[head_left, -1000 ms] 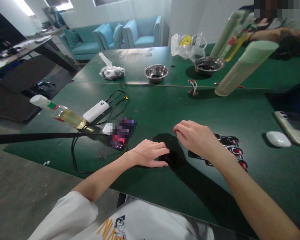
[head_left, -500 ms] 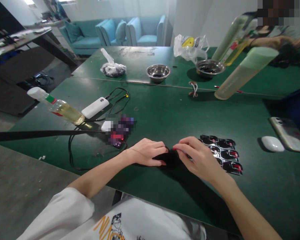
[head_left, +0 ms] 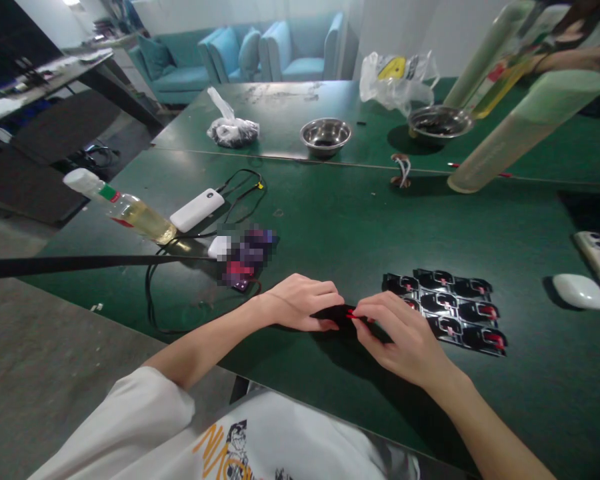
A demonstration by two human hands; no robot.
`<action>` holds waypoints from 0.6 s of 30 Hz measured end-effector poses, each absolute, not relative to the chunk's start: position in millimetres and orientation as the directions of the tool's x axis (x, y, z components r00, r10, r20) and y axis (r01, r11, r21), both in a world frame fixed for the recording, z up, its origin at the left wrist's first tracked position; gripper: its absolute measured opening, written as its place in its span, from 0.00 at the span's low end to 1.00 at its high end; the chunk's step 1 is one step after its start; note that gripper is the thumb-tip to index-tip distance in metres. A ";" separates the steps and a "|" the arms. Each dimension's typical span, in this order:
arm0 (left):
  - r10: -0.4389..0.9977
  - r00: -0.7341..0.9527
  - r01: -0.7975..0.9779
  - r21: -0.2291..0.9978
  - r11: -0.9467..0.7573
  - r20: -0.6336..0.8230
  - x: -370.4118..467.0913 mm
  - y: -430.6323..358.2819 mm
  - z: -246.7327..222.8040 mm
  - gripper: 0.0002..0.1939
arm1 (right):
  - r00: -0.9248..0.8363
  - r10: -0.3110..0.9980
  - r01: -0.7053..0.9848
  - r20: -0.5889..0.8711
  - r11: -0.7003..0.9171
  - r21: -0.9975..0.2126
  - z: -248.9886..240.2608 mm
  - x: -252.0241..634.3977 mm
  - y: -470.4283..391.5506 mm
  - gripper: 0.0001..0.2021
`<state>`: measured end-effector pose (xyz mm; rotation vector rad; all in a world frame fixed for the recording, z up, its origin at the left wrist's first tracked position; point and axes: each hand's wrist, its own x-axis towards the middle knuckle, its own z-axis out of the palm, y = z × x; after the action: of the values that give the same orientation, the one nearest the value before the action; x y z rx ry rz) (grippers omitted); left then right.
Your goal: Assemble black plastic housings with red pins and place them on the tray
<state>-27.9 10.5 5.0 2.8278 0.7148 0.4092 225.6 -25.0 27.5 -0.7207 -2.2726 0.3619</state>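
My left hand point(head_left: 307, 301) rests low over the green table, its fingers and thumb closed round a flat black piece point(head_left: 336, 313). The piece is dark and partly covered by the fingers, so its exact kind does not show. From the other side my right hand point(head_left: 403, 337) pinches a small red part point(head_left: 351, 313) at the black piece's right end. Whether the red part sits in the piece or only touches it, I cannot tell. To the right of that hand lie several black plastic pieces with red bits point(head_left: 475, 311), set out in rows.
A phone point(head_left: 247, 257), a white power bank point(head_left: 198, 209) with black cable, and a tilted-looking bottle point(head_left: 140, 217) are at left. Metal bowls point(head_left: 325, 139) and a tall green-capped bottle point(head_left: 510, 143) stand farther back. A white earbud case point(head_left: 580, 291) lies right. Another person's arm shows at top right.
The view has shifted, so the table things appear displaced. My right hand sits slightly lower, uncovering more black pieces in the rows. More of the red part shows between my hands.
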 end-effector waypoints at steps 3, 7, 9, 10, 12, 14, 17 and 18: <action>0.491 0.846 0.437 0.256 -0.862 0.208 -28.2 10.6 5.5 0.20 | -0.603 0.580 0.383 0.547 0.812 -0.440 24.8 224.4 -25.3 0.09; 0.490 0.844 0.433 0.263 -0.862 0.217 -28.9 11.0 5.0 0.20 | -0.614 0.562 0.373 0.554 0.825 -0.425 23.3 223.9 -25.9 0.09; 0.488 0.844 0.429 0.266 -0.863 0.221 -29.2 11.1 4.5 0.20 | -0.621 0.551 0.367 0.558 0.833 -0.415 23.3 223.6 -26.2 0.09; 0.487 0.844 0.428 0.267 -0.864 0.223 -29.2 11.1 4.3 0.20 | -0.624 0.549 0.365 0.556 0.834 -0.414 23.4 223.5 -26.3 0.09; 0.487 0.844 0.427 0.269 -0.863 0.225 -29.2 11.0 4.2 0.20 | -0.626 0.546 0.365 0.556 0.836 -0.410 23.5 223.0 -26.5 0.09; 0.487 0.844 0.426 0.272 -0.863 0.224 -29.1 10.9 4.6 0.20 | -0.626 0.546 0.368 0.556 0.836 -0.407 23.3 222.3 -26.8 0.09; 0.488 0.849 0.429 0.272 -0.861 0.205 -29.0 10.8 5.8 0.20 | -0.627 0.553 0.374 0.548 0.831 -0.411 22.7 221.0 -27.3 0.08; 0.489 0.849 0.432 0.271 -0.860 0.197 -29.0 10.8 6.0 0.20 | -0.628 0.556 0.377 0.544 0.830 -0.412 22.5 220.6 -27.6 0.09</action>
<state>-29.0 10.8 6.0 2.8096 0.7093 0.3848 220.6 -27.6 22.5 -0.6789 -2.3207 0.3389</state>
